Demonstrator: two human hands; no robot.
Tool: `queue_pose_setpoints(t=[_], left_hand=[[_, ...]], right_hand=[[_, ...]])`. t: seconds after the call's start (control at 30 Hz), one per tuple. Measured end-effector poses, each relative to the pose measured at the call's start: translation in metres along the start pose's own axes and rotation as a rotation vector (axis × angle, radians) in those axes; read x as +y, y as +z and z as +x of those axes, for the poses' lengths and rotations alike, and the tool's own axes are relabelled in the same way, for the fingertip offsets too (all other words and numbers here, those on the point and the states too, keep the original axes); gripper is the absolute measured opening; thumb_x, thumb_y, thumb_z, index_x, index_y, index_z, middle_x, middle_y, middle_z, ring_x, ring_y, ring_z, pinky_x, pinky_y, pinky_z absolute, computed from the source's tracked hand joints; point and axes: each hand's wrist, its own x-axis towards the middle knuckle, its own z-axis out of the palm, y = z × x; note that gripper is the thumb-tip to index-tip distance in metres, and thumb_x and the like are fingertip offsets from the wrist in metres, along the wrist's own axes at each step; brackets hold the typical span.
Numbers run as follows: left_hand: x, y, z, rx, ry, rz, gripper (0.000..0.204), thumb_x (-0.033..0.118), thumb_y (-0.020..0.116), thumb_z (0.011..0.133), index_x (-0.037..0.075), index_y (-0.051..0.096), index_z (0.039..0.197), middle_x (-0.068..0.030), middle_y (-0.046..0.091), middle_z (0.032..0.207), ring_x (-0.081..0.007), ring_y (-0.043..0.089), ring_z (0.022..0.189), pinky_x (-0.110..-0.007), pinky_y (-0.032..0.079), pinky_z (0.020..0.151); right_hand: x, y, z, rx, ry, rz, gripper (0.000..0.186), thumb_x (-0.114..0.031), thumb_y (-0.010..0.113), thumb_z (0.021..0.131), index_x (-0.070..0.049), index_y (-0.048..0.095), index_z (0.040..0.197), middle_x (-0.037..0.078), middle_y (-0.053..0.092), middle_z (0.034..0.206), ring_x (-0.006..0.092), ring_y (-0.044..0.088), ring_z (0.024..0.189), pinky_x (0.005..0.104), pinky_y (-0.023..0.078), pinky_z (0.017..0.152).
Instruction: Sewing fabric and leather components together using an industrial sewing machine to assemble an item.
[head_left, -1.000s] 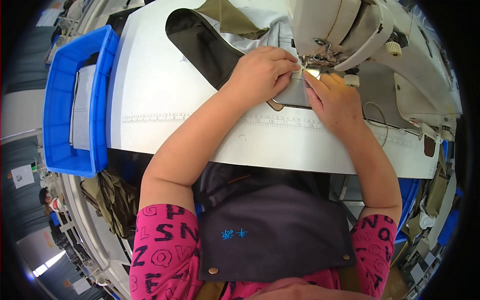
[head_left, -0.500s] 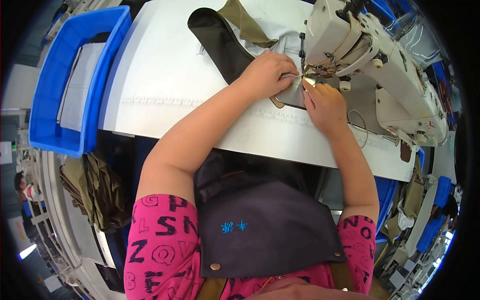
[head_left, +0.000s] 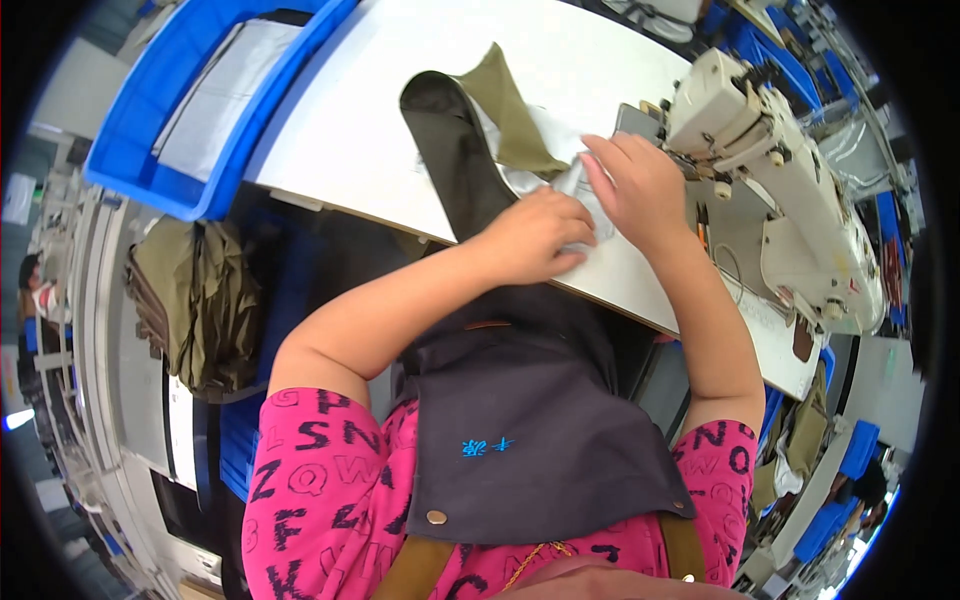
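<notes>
Both hands press flat on the pale fabric piece [head_left: 575, 190] lying on the white desk [head_left: 350, 130]; left hand [head_left: 535, 235] nearer its near edge, right hand [head_left: 640, 185] beside the sewing machine [head_left: 770, 150]; the fabric's long axis runs away toward the olive flap [head_left: 510, 110].

1. The table [head_left: 360, 140] has a smooth, matt white top, laminate by the look of it.
2. The cloth [head_left: 455, 150] under the left hand [head_left: 530, 240] and right hand [head_left: 640, 190] is woven fabric, matt: a dark strip, an olive flap [head_left: 510, 115] and a pale grey part.
3. The machine [head_left: 790, 200] has a cream, slightly glossy painted body (with small bare metal parts at its head).
4. The bin [head_left: 150, 150] is glossy blue plastic.
5. The apron [head_left: 530, 430] is dark matt cloth with a shiny metal stud.
6. The bundle [head_left: 195, 300] is limp olive fabric, creased.
</notes>
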Motion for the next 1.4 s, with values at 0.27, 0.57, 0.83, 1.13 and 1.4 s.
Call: queue_pose_setpoints(t=[0.27,0.57,0.83,1.13,1.4], left_hand=[[0.02,0.014,-0.014,0.054,0.032,0.008,0.022,0.024,0.079,0.081,0.013,0.074,0.1,-0.0048,0.068,0.113,-0.0282,0.059,0.121,-0.05,0.043,0.105],[0.048,-0.103,-0.02,0.824,-0.017,-0.037,0.019,0.006,0.072,0.089,0.005,0.07,0.108,-0.0137,0.066,0.107,-0.0339,0.064,0.1,-0.04,0.052,0.089],[-0.006,-0.099,0.05,0.74,-0.164,0.283,0.056,0.023,0.064,0.099,0.0,0.049,0.147,-0.0224,0.048,0.151,-0.0374,0.045,0.142,-0.045,0.036,0.118],[-0.049,-0.067,0.032,0.454,-0.242,0.282,0.071,0.041,0.057,0.1,0.005,0.037,0.158,-0.0192,0.043,0.159,-0.0375,0.04,0.146,-0.046,0.031,0.122],[-0.04,-0.063,0.024,0.236,-0.201,0.215,0.069,0.041,0.058,0.1,0.007,0.04,0.157,-0.0178,0.044,0.158,-0.0361,0.041,0.146,-0.046,0.033,0.122]], right_hand=[[-0.058,0.076,0.122,-0.42,0.236,-0.051,0.029,-0.035,0.065,0.094,-0.012,0.073,0.108,0.012,0.074,0.1,0.0353,0.07,0.092,0.0459,0.056,0.078],[-0.038,-0.035,0.174,0.435,0.053,0.335,0.013,-0.011,0.057,0.099,-0.004,0.067,0.103,0.021,0.068,0.089,0.0438,0.068,0.086,0.0453,0.052,0.071],[-0.052,-0.033,0.048,0.42,-0.218,0.111,0.044,0.001,0.069,0.078,-0.009,0.068,0.121,0.009,0.064,0.085,0.03,0.06,0.072,0.0418,0.048,0.064],[-0.077,-0.006,-0.093,0.29,0.112,0.157,0.034,0.006,0.07,0.074,-0.005,0.061,0.106,0.014,0.069,0.089,0.0334,0.065,0.074,0.0419,0.052,0.066],[-0.067,-0.016,-0.099,0.261,0.171,0.151,0.036,0.004,0.071,0.073,-0.004,0.062,0.107,0.013,0.069,0.091,0.0341,0.065,0.075,0.0427,0.053,0.066]])
